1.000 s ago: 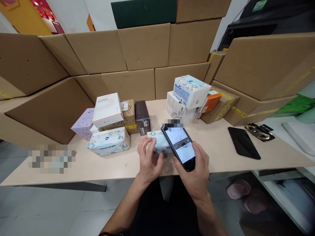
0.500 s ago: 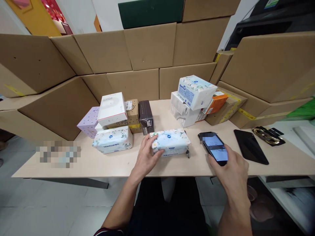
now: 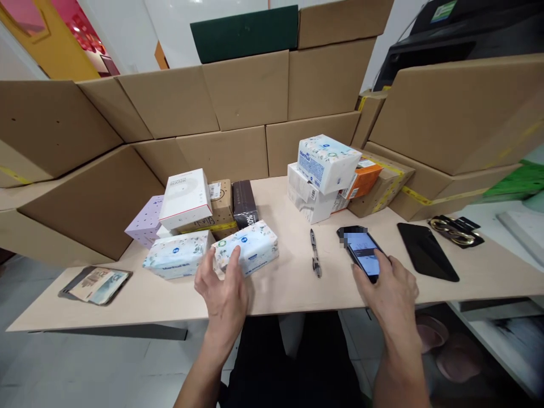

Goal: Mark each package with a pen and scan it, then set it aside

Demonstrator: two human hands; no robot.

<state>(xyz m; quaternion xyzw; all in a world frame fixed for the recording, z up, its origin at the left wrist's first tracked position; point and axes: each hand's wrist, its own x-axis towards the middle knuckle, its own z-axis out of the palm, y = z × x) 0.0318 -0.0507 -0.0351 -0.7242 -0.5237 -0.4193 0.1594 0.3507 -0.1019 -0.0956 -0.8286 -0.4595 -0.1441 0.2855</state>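
My left hand [image 3: 223, 286] hovers at the table's front edge with its fingers spread, fingertips at the near side of a floral tissue pack [image 3: 250, 249]. That pack lies tilted, close beside a second tissue pack [image 3: 176, 260] on its left. My right hand [image 3: 389, 286] is closed over the near end of a black phone [image 3: 361, 252], whose screen is lit and which lies low on the table [image 3: 289, 289]. A black pen [image 3: 314, 252] lies between the tissue pack and the phone.
Small boxes stand behind the packs: white [image 3: 186, 195], lilac [image 3: 144, 218], brown [image 3: 221, 198], dark [image 3: 244, 204]. A stack with a tissue pack [image 3: 325, 161] and orange box [image 3: 365, 175] sits back right. A black flat case [image 3: 427, 258] lies right; a booklet [image 3: 97, 283] left. Cardboard cartons [image 3: 246, 85] wall the back.
My left hand has slid the tissue pack leftward to the other pack and opened; the pen under it now shows. My right hand carried the phone right and down to the table.
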